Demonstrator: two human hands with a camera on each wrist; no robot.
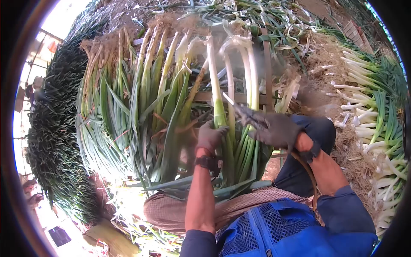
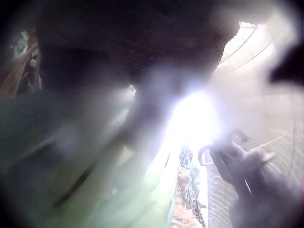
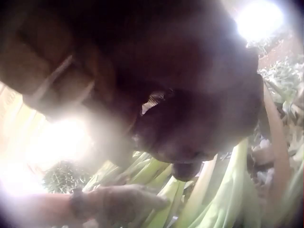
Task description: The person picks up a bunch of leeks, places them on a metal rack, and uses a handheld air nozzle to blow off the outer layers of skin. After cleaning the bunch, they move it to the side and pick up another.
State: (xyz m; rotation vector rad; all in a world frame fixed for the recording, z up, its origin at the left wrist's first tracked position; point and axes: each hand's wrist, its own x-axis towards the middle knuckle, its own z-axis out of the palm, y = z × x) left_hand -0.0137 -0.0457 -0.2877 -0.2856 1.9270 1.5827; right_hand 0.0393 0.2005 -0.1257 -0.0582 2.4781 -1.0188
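Observation:
In the head view my gloved left hand [image 1: 211, 136] grips a large green onion [image 1: 216, 92] around its green part, with the white shank pointing away from me. To its right, my gloved right hand [image 1: 280, 130] holds a dark air blow gun [image 1: 250, 115] whose thin pale nozzle points toward the white stalks. Several more green onions [image 1: 252, 81] with white shanks lie under and beside the nozzle. The right wrist view shows the left hand [image 3: 126, 204] low among green leaves. Glare and the dark glove [image 3: 199, 118] hide much of both wrist views.
Unpeeled onions [image 1: 145, 81] with brown roots lie in a row at left, beside a tall green pile [image 1: 55, 141]. Cleaned white onions [image 1: 364, 115] line the right side. A brown hose [image 1: 310, 175] runs along the right forearm. A metal frame bar [image 1: 267, 68] stands ahead.

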